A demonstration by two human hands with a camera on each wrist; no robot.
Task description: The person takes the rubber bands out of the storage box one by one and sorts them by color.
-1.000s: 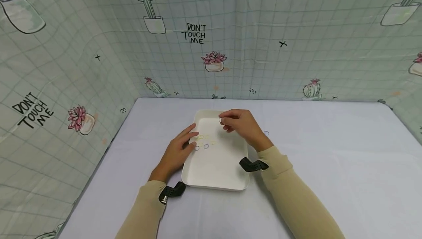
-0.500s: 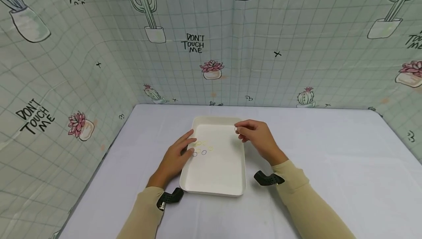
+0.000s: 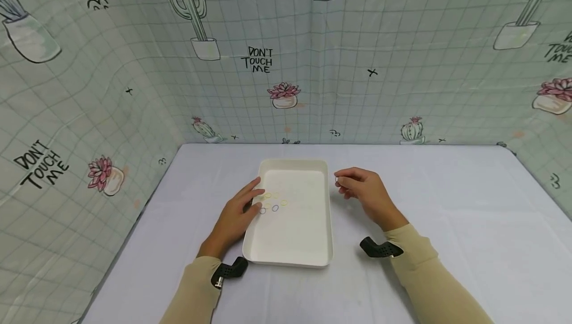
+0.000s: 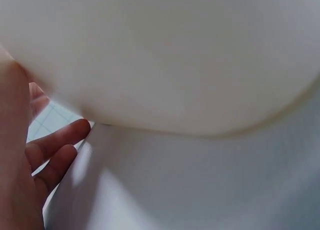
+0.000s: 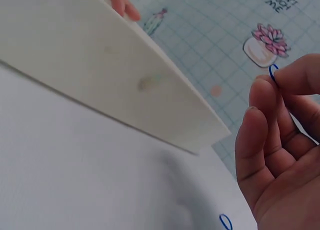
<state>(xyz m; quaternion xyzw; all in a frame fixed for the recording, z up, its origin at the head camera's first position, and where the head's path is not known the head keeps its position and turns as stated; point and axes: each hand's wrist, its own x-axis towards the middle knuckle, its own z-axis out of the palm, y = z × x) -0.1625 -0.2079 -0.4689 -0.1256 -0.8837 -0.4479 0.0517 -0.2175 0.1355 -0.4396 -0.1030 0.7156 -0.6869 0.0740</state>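
My right hand (image 3: 364, 192) is beside the tray's right edge, pinching a small blue rubber band (image 5: 273, 72) between thumb and index finger. A second blue rubber band (image 5: 226, 221) lies below that hand on the table, seen in the right wrist view. In the head view, the white tray (image 3: 297, 239) lies to the left of my right hand. Several yellow rubber bands (image 3: 284, 203) and some blue ones (image 3: 275, 208) rest inside it on the left. My left hand (image 3: 234, 219) rests on the tray's left rim, fingers extended and spread.
A white cloth (image 3: 469, 224) covers the table. Behind and to the left hangs a grid-patterned curtain (image 3: 357, 100) printed with cacti. Black wrist cameras are strapped at the left (image 3: 230, 270) and right (image 3: 380, 248) sleeves.
My right hand has moved rightward from above the tray to outside its right edge, still pinching the band. The left hand stays on the rim. The head view has tilted slightly.
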